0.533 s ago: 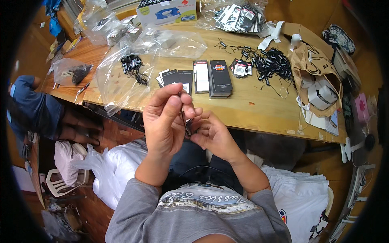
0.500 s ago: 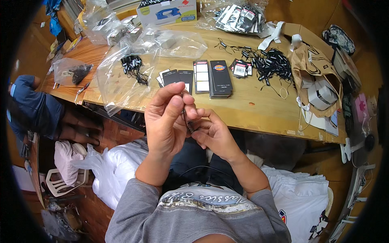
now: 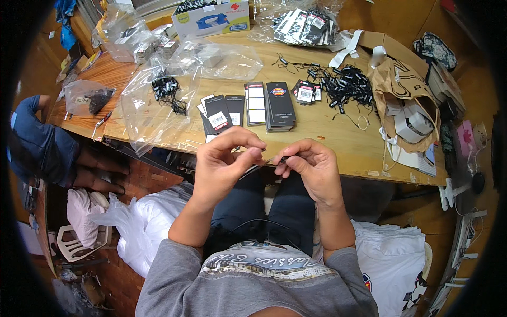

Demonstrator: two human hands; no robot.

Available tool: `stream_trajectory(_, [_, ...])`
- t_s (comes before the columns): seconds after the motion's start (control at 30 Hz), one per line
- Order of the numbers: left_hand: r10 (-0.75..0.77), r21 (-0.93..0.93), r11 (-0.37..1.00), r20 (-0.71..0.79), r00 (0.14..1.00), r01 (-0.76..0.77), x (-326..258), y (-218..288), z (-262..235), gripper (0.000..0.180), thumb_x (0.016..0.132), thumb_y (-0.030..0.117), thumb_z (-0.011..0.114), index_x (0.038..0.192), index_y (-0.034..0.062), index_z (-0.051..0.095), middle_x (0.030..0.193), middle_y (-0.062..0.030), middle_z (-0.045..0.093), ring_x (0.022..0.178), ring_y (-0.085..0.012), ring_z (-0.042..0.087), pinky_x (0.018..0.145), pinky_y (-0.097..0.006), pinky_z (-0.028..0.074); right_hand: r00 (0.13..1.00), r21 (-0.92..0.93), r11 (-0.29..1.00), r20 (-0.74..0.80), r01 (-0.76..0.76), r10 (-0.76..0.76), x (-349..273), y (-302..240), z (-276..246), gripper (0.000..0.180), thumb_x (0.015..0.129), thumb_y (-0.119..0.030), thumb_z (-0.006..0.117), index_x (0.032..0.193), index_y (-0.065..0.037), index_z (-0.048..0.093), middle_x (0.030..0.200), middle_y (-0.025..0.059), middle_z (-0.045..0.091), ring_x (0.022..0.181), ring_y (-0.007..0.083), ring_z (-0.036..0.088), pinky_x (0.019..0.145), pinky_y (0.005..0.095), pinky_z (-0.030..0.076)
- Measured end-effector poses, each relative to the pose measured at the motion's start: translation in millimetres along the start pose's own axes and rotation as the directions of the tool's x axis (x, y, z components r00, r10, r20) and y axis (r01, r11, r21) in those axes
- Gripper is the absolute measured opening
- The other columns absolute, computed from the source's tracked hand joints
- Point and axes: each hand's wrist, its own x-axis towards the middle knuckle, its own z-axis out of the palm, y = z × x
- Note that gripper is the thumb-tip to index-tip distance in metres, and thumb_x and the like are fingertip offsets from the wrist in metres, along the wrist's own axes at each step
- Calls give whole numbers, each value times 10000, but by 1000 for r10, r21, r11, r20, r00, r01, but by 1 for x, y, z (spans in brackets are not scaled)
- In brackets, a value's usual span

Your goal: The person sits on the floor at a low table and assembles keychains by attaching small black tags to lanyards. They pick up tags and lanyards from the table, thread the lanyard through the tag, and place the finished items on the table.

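Observation:
In front of the table's near edge, both hands are raised with their fingertips close together. Between them runs a thin black hang-tag string [image 3: 284, 159]. My left hand [image 3: 222, 165] is closed, thumb against forefinger, around one part of the cord. At the other side my right hand [image 3: 319, 170] pinches the string's small dark end piece. Fanned black hang tags [image 3: 217, 110] with white labels lie just beyond my left hand. To their right are a row of labelled tags [image 3: 256, 103] and a neat stack of black tags [image 3: 280, 100].
A tangled heap of black strings [image 3: 346, 87] lies right of some small tags [image 3: 305, 94]. Another bunch [image 3: 166, 89] lies by clear plastic bags [image 3: 227, 59]. A paper bag [image 3: 404, 90], an appliance box [image 3: 211, 20] and bagged tags [image 3: 306, 26] stand farther out. At left is another person [image 3: 45, 140].
My hands have drawn apart and dropped slightly, the right one moving rightward. The string now stretches sideways between them. More of the fanned tags shows beyond my left hand.

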Motion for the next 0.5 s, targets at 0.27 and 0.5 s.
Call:
stream_trajectory(0.27, [-123, 43, 992, 6, 992, 123, -3, -1, 19, 255, 731, -48, 565, 981, -50, 513, 916, -64, 538, 782, -77, 535, 635, -177, 484, 974, -168, 971, -115, 172, -193, -8, -9, 4, 115, 769, -17, 560, 865, 19, 507, 757, 105, 590, 661, 121, 577, 591, 202, 457])
stream_trajectory(0.5, [-105, 38, 994, -17, 994, 106, -2, 1, 22, 252, 717, -44, 579, 957, -51, 503, 907, -67, 535, 771, -73, 538, 638, -173, 482, 958, -257, 947, -160, 193, -239, -11, -11, 11, 113, 759, -14, 574, 845, 22, 510, 745, 92, 589, 662, 110, 574, 592, 196, 459])
